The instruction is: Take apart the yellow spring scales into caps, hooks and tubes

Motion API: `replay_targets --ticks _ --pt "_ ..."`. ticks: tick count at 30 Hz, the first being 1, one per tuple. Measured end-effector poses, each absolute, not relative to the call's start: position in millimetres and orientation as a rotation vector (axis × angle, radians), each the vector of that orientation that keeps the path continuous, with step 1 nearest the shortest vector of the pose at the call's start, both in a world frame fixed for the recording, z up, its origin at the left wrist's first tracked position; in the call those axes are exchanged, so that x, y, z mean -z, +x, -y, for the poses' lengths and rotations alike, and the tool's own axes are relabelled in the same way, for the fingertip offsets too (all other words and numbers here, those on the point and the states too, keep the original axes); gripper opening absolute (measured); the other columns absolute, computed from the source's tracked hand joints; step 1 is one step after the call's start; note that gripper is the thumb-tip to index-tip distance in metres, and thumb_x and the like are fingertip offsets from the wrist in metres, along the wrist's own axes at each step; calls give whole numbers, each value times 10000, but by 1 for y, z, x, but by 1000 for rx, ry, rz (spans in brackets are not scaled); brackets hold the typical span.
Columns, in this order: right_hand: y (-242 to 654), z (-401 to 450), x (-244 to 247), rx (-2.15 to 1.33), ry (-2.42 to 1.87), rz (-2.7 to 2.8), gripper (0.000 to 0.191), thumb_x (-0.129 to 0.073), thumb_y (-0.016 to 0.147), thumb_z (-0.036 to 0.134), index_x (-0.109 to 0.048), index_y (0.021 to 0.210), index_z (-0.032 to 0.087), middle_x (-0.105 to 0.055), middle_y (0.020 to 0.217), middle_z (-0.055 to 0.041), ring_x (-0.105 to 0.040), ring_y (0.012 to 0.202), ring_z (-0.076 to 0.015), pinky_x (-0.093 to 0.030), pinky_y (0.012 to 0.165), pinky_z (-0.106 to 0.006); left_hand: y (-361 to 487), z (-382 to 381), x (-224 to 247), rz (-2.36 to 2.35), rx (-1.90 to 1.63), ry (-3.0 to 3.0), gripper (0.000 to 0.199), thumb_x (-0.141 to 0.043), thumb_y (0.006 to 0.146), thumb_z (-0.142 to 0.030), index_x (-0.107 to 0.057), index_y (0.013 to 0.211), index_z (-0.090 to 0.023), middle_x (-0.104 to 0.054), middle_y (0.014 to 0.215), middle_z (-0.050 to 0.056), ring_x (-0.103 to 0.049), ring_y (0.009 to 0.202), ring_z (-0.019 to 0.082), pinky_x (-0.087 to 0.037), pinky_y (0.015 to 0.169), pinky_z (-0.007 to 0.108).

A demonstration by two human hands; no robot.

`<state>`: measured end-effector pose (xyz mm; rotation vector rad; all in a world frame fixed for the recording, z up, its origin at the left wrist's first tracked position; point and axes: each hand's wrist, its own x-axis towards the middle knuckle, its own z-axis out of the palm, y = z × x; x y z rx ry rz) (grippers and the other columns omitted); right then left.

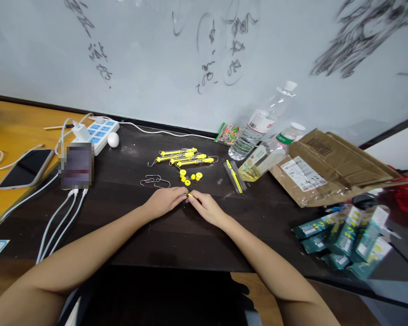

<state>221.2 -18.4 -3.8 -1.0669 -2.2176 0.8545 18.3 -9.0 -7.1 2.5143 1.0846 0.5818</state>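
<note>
My left hand [165,200] and my right hand [206,207] meet near the middle of the dark table [149,240]. The fingertips of my right hand pinch a small yellow piece [190,195]. Those of my left hand close on a thin dark metal piece [184,194] right beside it. Just beyond lie several small yellow caps [187,183]. Farther back is a group of yellow spring scales [190,156] with wire hooks. Loose metal hooks [155,181] rest left of the caps. Clear tubes with yellow strips [235,176] lie to the right.
Two plastic bottles [253,131], a cardboard package [313,167] and green boxes [345,235] stand or lie at the right. On the left are a power strip [104,131], a phone [27,168], a blurred device and white cables. A whiteboard [139,59] rises behind.
</note>
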Motion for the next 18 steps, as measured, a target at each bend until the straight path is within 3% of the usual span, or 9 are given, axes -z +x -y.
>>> replay_targets --ticks 8,14,18 --pt "220 17 5 -897 -1084 2172 370 -322 967 359 -596 787 185 -555 682 8 -511 632 -123 -360 646 -235 20 10 7 -1106 -585 2540 216 -341 963 -292 -540 1011 -225 -632 987 22 -598 858 174 -418 710 250" --pt "218 22 3 -782 -1182 2168 200 -378 940 343 -523 912 208 -529 675 28 -494 609 -127 -350 625 -229 22 11 5 -1170 -492 2623 218 -338 969 -304 -532 995 -208 -628 940 21 -604 812 168 -417 662 243" --pt "217 24 1 -719 -1200 2230 178 -368 939 317 -500 874 217 -523 686 22 -503 615 -134 -345 624 -227 21 11 5 -1185 -436 2658 211 -341 967 -293 -532 1006 -211 -628 925 16 -609 797 161 -421 652 235"
